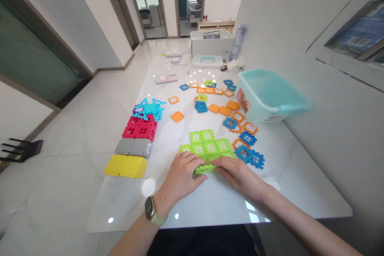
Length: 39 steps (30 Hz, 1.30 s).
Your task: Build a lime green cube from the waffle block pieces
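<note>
over a glossy white table (195, 210), left hand (183, 173) and right hand (237, 173) angle inward, both pinching the green panels (204, 152).

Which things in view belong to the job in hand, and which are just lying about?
In the job:
green tiles, touched by left hand and right hand
probably also orange tiles, blue tiles, yellow block

Seemingly just lying about:
pink object
clear bottle
white box
</note>
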Each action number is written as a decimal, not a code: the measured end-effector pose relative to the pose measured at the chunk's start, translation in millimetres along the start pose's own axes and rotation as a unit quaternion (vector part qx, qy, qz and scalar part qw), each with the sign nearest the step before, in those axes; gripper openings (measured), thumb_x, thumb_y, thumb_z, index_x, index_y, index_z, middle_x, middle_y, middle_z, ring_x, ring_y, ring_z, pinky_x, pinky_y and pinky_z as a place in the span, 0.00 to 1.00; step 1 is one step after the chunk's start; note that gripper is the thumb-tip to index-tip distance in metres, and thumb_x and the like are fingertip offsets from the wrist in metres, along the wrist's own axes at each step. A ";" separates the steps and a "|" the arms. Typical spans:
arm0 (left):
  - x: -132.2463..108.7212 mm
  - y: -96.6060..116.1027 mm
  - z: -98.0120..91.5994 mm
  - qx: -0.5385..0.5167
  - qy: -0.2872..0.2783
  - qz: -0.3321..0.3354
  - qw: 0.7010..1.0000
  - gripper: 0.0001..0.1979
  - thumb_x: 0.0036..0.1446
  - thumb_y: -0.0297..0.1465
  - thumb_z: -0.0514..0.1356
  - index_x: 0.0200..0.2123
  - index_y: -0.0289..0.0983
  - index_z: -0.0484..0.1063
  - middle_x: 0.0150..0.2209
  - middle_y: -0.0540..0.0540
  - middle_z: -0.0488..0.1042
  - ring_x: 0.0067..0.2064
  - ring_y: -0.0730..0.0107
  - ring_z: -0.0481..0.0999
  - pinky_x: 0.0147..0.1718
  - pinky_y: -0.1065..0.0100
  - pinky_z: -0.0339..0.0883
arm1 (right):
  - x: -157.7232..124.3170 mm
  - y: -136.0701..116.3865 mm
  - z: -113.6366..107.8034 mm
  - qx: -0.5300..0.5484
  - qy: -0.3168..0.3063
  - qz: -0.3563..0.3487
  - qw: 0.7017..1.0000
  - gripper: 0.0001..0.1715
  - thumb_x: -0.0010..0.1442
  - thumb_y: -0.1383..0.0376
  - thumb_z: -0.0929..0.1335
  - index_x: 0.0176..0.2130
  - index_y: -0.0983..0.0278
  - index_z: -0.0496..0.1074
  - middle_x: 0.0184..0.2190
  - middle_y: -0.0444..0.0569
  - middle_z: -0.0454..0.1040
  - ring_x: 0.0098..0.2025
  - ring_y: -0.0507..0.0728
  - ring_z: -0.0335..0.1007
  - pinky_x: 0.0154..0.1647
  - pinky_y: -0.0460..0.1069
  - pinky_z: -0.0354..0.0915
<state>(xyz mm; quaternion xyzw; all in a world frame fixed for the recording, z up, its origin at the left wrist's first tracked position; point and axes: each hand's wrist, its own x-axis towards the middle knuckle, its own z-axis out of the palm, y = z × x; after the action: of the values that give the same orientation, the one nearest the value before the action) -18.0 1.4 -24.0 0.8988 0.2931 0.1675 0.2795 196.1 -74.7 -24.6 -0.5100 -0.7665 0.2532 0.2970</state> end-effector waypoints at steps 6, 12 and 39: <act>-0.1 -6.0 14.9 0.012 0.008 -0.017 1.000 0.08 0.55 0.33 0.68 0.34 0.39 0.72 0.32 0.49 0.76 0.40 0.60 0.72 0.42 0.59 0.61 | -3.2 5.8 8.4 -0.008 0.003 -0.013 1.000 0.13 0.68 0.69 0.62 0.51 0.61 0.69 0.40 0.51 0.77 0.41 0.56 0.75 0.42 0.50 0.71; 2.5 -5.5 15.6 0.003 0.007 -0.031 0.999 0.10 0.54 0.33 0.69 0.28 0.38 0.70 0.29 0.51 0.74 0.37 0.61 0.72 0.39 0.61 0.61 | -5.1 8.1 8.7 -0.043 -0.011 -0.007 0.999 0.15 0.68 0.66 0.62 0.53 0.61 0.68 0.42 0.52 0.76 0.43 0.58 0.75 0.44 0.52 0.71; -55.4 -5.9 -14.0 -0.002 -0.042 -0.012 0.999 0.49 0.34 0.41 0.77 0.59 0.46 0.59 0.69 0.39 0.33 0.70 0.37 0.38 0.64 0.39 0.49 | -42.4 -20.5 19.2 -0.188 -0.001 -0.028 0.982 0.08 0.67 0.65 0.64 0.42 0.62 0.74 0.44 0.57 0.73 0.45 0.63 0.70 0.44 0.59 0.70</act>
<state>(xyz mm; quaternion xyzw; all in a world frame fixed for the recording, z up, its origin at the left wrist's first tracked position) -69.8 -23.3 -24.1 0.9011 0.2912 0.1266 0.2954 182.4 -123.0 -32.1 -0.5348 -0.8148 0.0965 0.2021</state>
